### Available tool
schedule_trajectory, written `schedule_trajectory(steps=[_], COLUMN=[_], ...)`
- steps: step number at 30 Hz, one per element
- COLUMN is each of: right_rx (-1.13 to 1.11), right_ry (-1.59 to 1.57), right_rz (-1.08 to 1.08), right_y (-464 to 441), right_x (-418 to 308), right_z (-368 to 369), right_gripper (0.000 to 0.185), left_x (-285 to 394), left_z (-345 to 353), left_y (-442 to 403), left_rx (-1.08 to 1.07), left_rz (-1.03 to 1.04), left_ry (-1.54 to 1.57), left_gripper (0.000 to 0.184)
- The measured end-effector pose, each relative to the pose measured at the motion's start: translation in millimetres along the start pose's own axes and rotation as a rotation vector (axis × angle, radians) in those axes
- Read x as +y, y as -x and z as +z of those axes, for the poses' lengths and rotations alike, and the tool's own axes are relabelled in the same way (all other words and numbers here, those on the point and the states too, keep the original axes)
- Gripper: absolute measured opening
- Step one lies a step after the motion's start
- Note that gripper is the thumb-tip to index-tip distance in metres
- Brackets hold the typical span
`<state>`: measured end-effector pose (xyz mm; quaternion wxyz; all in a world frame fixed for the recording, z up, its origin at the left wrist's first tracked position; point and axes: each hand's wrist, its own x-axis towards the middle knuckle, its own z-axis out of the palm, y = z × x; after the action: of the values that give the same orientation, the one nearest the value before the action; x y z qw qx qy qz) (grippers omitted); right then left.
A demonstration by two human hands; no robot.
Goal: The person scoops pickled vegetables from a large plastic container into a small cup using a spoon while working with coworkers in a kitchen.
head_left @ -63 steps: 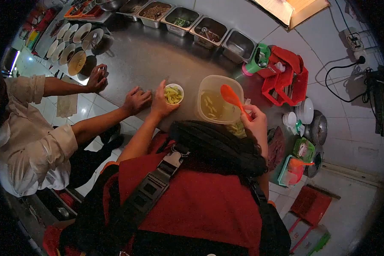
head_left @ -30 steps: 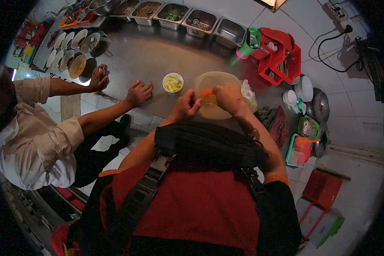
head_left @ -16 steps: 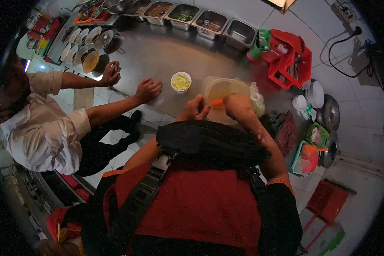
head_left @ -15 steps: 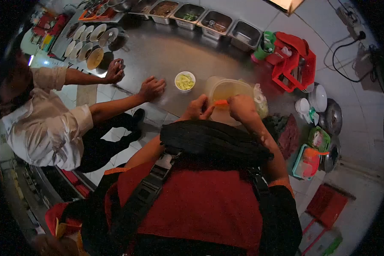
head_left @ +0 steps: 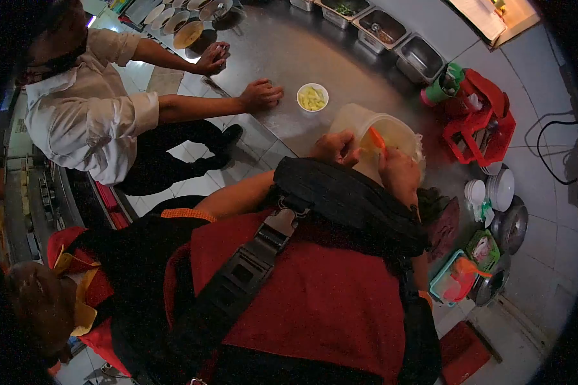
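A translucent plastic tub (head_left: 352, 117) stands at the counter's front edge, between and beyond my hands. My right hand (head_left: 399, 170) is closed around a narrow orange object (head_left: 377, 136) that points up and left over the tub's opening; its exact kind is unclear. My left hand (head_left: 336, 147) is at the tub's near left side, fingers curled with thumb toward them; whatever it may hold is hidden. Beyond my left hand, a white bowl (head_left: 301, 96) contains pale yellow-green cut pieces (head_left: 312, 99).
A co-worker's hands (head_left: 261, 96) rest on the metal counter (head_left: 270, 48) at left. Bowls (head_left: 188, 34) are grouped at far left. Metal pans (head_left: 420, 58) line the wall. A red basket (head_left: 480, 138) and stacked white bowls (head_left: 499, 188) are at right. Another person (head_left: 42, 301) is at lower left.
The whole view has shifted and turned. The orange object has swung from lying level between my hands to pointing upward over the tub. My hands remain beside the tub.
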<state>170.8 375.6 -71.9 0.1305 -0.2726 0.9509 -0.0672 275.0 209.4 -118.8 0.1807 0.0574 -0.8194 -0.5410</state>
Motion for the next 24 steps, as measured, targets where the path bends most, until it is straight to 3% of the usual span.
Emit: schedule_trajectory(steps=[11,24], right_rx=[-0.059,-0.137], right_ry=[-0.18,-0.162], right_rz=[-0.179,-0.144], right_y=[3.5,-4.9], right_x=[26.6,23.8], right_z=[28.3,30.6], right_gripper=[0.026,0.031], left_x=[8.1,5.1], left_z=[15.4,11.9], left_y=[0.3,0.8], left_rx=[0.018,0.026], left_rz=[0.079,0.085], left_ry=[-0.088,-0.112], left_gripper=[0.029,0.03])
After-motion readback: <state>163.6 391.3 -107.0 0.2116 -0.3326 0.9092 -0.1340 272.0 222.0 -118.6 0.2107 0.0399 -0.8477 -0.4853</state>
